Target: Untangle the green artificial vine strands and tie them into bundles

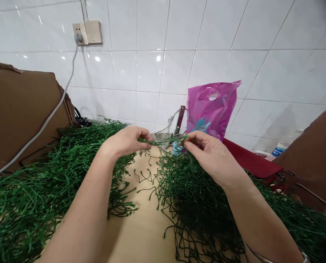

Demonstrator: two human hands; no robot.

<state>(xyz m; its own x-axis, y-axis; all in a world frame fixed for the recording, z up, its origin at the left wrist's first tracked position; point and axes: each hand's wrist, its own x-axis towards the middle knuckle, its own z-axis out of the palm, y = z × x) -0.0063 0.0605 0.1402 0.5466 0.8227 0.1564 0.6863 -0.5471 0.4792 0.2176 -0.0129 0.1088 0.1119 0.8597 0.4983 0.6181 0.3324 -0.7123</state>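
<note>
Between my two hands runs a small bunch of thin green cords (168, 139), stretched nearly level above the table. My left hand (128, 140) pinches its left end between thumb and fingers. At the other end, the thumb and forefinger of my right hand (206, 149) close on the cords near their tips. A large heap of green cords (77, 157) spreads under and beyond my left forearm. Beneath my right hand lies a second heap of green cords (195, 190), dark in my shadow. A few loose cords (143, 177) lie on the tabletop (137, 233) between the heaps.
Against the tiled wall stands a pink plastic bag (213, 107). A red bag (250, 160) lies right of it, near a brown surface (313, 157). At left is a cardboard box (26, 109), with a grey cable (54, 107) crossing it to a wall socket (80, 34).
</note>
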